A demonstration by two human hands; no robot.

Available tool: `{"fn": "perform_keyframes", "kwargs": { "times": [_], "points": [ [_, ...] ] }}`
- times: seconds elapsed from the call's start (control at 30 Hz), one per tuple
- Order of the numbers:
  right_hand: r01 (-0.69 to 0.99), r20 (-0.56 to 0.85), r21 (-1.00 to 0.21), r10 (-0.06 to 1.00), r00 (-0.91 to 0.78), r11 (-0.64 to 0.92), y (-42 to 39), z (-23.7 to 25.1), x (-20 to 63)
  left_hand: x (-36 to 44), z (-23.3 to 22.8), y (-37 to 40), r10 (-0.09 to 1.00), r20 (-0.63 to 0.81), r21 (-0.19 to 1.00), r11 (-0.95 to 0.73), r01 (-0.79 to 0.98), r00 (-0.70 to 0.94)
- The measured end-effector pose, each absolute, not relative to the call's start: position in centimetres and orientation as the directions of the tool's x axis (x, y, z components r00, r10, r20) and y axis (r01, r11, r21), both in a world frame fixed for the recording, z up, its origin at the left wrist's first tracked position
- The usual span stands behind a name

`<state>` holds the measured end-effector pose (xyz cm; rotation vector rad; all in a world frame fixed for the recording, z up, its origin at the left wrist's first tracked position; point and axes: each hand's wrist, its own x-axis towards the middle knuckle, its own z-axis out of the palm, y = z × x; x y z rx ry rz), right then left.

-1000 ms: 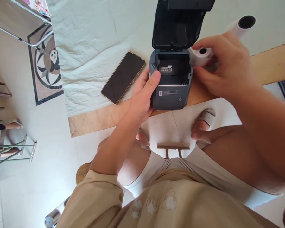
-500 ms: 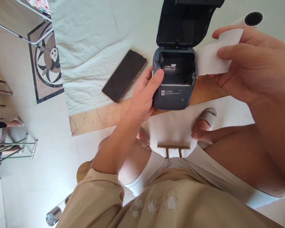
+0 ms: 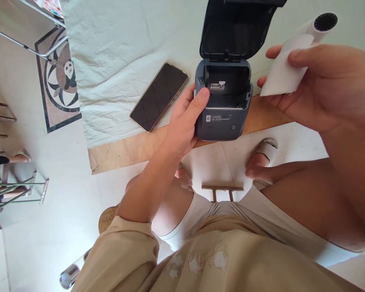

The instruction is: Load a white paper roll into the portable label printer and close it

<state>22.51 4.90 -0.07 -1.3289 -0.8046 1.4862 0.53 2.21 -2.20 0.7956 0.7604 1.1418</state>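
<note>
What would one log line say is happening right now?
left hand: grips small grey label printer, lid open | right hand: holds white paper strip | black smartphone: flat on white cloth

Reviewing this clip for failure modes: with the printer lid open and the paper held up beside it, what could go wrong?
1. The printer sits at the table edge, steadied only by the left hand; a push could tip it off.
2. The right hand pinches the loose paper in its fingers; it may crease.
3. The phone lies close to the left arm and could be knocked.
</note>
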Motion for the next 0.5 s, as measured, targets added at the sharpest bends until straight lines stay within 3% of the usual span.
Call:
{"fn": "perform_keyframes", "kwargs": {
  "times": [0.17,0.3,0.37,0.43,0.5],
  "points": [
    [-0.168,-0.338,-0.924,0.939,-0.057,-0.343,4.6,0.5,22.3,0.5,-2.3,2.2,0.965,-0.127,0.870,0.220,-0.441,0.231],
    [-0.149,-0.325,-0.936,0.945,0.021,-0.318,4.2,0.5,21.9,0.5,-2.2,2.2,0.967,-0.129,0.885,0.212,-0.416,0.218],
    [-0.111,-0.248,-0.965,0.963,0.107,-0.236,3.7,0.8,21.4,0.6,-2.2,2.2,0.968,-0.123,0.875,0.210,-0.437,0.220],
    [0.027,-0.082,-0.996,0.980,0.179,-0.089,3.1,1.2,20.9,0.7,-2.1,2.2,0.967,-0.115,0.859,0.211,-0.466,0.226],
    [0.172,0.050,-0.985,0.994,0.099,0.032,2.4,1.6,20.5,0.7,-2.1,2.1,0.968,-0.108,0.849,0.209,-0.486,0.227]
  ]
}}
